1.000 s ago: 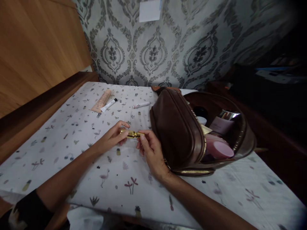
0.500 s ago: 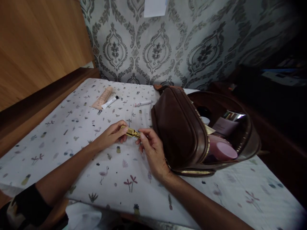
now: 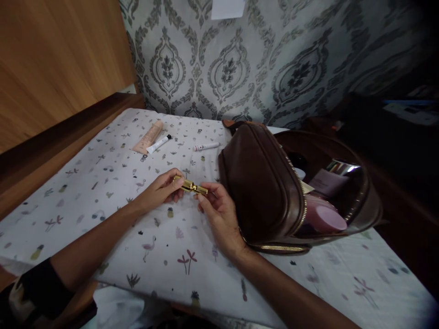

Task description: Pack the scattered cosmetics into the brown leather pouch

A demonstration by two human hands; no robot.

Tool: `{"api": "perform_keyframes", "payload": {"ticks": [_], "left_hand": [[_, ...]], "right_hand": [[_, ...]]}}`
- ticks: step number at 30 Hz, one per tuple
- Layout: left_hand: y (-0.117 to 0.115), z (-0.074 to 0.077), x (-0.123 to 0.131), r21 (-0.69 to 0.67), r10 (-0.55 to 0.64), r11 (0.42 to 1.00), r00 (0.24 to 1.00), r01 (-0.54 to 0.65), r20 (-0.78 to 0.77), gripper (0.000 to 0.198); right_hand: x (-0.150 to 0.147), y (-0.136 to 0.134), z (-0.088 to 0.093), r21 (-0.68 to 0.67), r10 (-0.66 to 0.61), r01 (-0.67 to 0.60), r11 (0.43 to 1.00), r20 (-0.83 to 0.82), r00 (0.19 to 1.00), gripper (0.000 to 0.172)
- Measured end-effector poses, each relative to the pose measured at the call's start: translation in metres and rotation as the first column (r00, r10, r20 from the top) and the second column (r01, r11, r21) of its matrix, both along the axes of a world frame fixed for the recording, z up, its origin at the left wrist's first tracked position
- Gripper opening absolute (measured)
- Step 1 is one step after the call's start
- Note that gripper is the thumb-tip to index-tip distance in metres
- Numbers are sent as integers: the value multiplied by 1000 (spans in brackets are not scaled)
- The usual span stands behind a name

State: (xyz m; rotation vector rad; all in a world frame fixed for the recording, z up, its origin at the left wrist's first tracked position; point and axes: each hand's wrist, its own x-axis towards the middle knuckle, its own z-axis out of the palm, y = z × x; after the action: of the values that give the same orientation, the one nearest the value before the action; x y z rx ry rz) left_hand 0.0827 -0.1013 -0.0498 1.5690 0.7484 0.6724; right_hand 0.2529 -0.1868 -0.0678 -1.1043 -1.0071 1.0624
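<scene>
A shiny gold lipstick tube (image 3: 190,185) lies between my two hands above the patterned cloth. My left hand (image 3: 166,186) is closed on its wider left end, thumb on top. The narrower right end rests in the fingers of my right hand (image 3: 219,214), with the thumb below it and a finger behind. Close to the right hand stands a brown leather cosmetic bag (image 3: 262,187), unzipped and gaping to the right. Inside it are a pink rounded item (image 3: 324,217) and a mauve container with a silvery cap (image 3: 331,180).
A beige squeeze tube (image 3: 149,137) and a small white tube with a black cap (image 3: 159,144) lie at the back left. A white pen-like stick (image 3: 206,146) lies left of the bag. Wooden panelling (image 3: 65,59) borders the left side, patterned wall behind.
The right thumb has shifted down off the lipstick tube's narrow end, so more of its gold surface shows. My left hand keeps its hold. The view has shifted slightly.
</scene>
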Motion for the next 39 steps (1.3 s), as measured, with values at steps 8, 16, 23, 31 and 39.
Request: {"api": "perform_keyframes", "payload": {"ticks": [8, 16, 23, 31, 39], "left_hand": [[0, 2, 1, 3, 10, 1000, 1000, -10, -5, 46], [1, 0, 1, 5, 26, 1000, 999, -26, 19, 46], [1, 0, 1, 2, 29, 1000, 999, -29, 26, 44], [-3, 4, -2, 7, -30, 1000, 998, 30, 53, 38], [-2, 3, -3, 4, -27, 1000, 997, 27, 70, 35]], "right_hand": [[0, -1, 0, -54, -25, 28, 998, 58, 998, 32], [2, -3, 0, -2, -36, 37, 999, 87, 996, 27], [2, -2, -1, 9, -38, 38, 999, 66, 997, 27], [0, -2, 2, -90, 40, -35, 995, 54, 998, 41], [0, -6, 8, -127, 89, -86, 988, 18, 996, 50]]}}
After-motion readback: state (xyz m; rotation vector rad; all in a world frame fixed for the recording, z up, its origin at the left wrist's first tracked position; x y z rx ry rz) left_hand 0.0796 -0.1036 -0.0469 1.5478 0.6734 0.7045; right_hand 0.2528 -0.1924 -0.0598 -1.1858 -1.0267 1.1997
